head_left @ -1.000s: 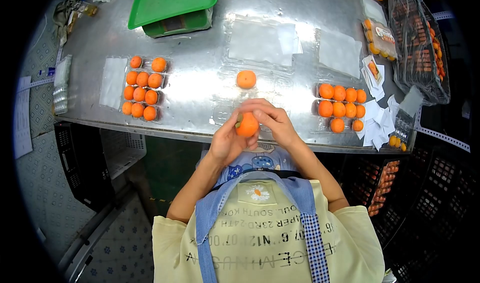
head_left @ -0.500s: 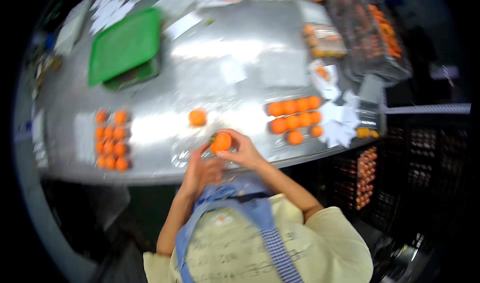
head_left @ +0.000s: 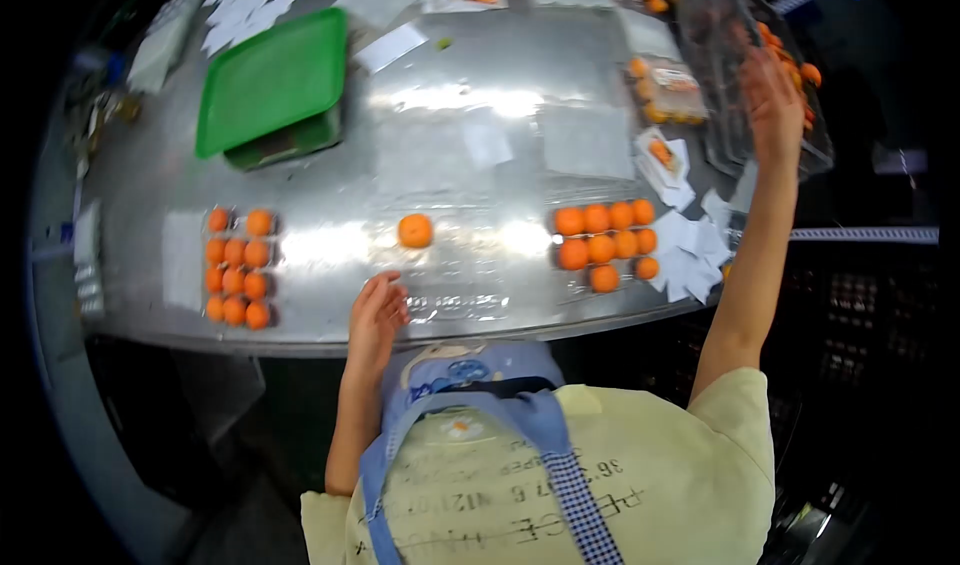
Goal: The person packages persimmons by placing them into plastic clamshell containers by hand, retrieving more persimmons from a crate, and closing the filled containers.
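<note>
Near the table's front edge is my left hand (head_left: pixel 378 310), empty, its fingers loosely bent and apart. It is beside a clear plastic tray (head_left: pixel 465 305) that holds a single orange (head_left: pixel 415 230) towards its far left. My right hand (head_left: pixel 772 105) reaches out to the far right, over a dark, see-through crate (head_left: pixel 725 60) with more oranges (head_left: pixel 812 73) along its right side. Its fingers look stretched out, and I see no fruit in them; the palm is hidden.
Filled trays of oranges stand left (head_left: pixel 234 283) and right (head_left: pixel 602 247). A green lidded box (head_left: pixel 275 85) sits at back left. Paper labels (head_left: pixel 688 255) lie beside the right tray. A packed fruit box (head_left: pixel 670 90) is near the crate.
My right hand has gone from the middle to the crate at the far right; the orange it held is out of sight. My left hand has drawn back slightly to the left.
</note>
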The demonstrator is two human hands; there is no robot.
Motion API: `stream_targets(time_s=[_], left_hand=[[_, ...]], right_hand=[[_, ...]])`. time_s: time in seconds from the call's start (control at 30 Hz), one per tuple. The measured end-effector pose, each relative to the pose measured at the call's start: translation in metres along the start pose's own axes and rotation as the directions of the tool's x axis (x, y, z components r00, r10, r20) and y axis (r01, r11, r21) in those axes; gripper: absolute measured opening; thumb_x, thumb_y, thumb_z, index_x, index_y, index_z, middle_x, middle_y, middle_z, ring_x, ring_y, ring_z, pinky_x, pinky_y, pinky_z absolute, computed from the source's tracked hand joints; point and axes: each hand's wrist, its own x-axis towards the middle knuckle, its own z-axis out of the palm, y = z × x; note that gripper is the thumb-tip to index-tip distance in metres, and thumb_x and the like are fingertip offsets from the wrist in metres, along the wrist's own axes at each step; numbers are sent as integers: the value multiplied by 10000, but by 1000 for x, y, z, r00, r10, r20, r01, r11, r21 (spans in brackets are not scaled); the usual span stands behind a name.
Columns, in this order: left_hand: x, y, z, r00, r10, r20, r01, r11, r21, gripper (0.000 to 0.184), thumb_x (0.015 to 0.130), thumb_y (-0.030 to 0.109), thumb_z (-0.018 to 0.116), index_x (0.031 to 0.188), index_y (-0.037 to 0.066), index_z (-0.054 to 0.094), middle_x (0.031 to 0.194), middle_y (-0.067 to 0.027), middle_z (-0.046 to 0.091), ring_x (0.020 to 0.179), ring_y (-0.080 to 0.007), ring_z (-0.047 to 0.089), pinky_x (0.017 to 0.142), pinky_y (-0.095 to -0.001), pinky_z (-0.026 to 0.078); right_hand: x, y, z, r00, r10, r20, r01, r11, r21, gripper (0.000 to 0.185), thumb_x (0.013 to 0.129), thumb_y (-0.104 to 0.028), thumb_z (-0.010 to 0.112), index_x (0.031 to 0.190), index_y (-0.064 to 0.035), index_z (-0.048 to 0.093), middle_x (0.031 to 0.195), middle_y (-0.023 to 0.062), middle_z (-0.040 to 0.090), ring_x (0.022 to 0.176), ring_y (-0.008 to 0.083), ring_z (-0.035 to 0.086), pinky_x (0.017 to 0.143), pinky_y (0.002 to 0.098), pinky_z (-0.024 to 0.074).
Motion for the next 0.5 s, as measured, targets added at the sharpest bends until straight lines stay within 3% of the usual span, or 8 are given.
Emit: stream_targets(time_s=[0.07,0.1,0.13,0.17,0.23,0.3,0.4,0.5], left_hand=[[2,-1,-14,995,30,-94,-33,999,-32,273,954,238,502,1135,35,525,855,-31,565,685,-101,507,628,-241,432],[4,-2,-19,990,43,-131,-50,997,-51,261,950,223,510,1131,35,528,852,-29,565,683,-99,506,628,-239,432],[4,-4,-23,987,47,-151,-55,997,-48,252,948,214,514,1126,36,533,850,-28,564,680,-97,506,626,-237,432],[5,-5,-27,985,50,-167,-58,997,-45,244,945,204,518,1121,36,537,848,-26,564,677,-96,506,625,-236,432],[5,-7,-31,978,45,-203,-57,997,-52,216,936,179,533,1099,41,558,845,-25,566,665,-94,505,619,-233,433],[3,-8,-32,978,40,-204,-48,998,-34,224,939,186,528,1107,39,546,851,-24,563,673,-96,511,627,-239,441],[4,-9,-35,982,45,-184,-51,998,-33,216,941,180,525,1105,42,550,857,-24,564,674,-98,520,629,-245,448],[7,-7,-34,981,50,-188,-56,998,-26,208,939,179,528,1094,45,560,858,-23,564,675,-96,517,631,-244,444]], right_hand=[[-68,43,64,940,230,253,-118,913,-390,312,853,-100,640,1152,-33,582,1034,89,625,855,114,589,743,258,505],[-97,103,76,840,230,491,-171,972,-162,333,819,-96,662,1142,-49,599,1016,67,628,820,114,582,729,251,501],[-135,118,115,788,370,493,-122,878,-463,385,780,-154,700,1138,-53,603,1006,45,633,815,117,583,735,258,501],[-168,118,151,735,427,527,-81,827,-557,446,746,-223,738,1126,-36,601,1026,52,642,865,145,604,757,295,506],[-215,161,191,661,295,690,165,840,-517,538,718,-298,758,1151,-36,577,1096,138,619,968,280,603,844,367,482],[-243,166,225,638,147,756,406,770,-493,586,661,-273,785,1157,-51,567,1116,123,579,1046,287,539,860,370,465],[-260,178,250,561,223,798,529,645,-552,584,621,-228,799,1131,-61,571,1096,95,567,1025,278,525,838,368,471],[-263,184,253,587,187,788,489,693,-529,562,608,-163,799,1107,-64,561,1070,99,560,1007,276,524,840,376,469]])
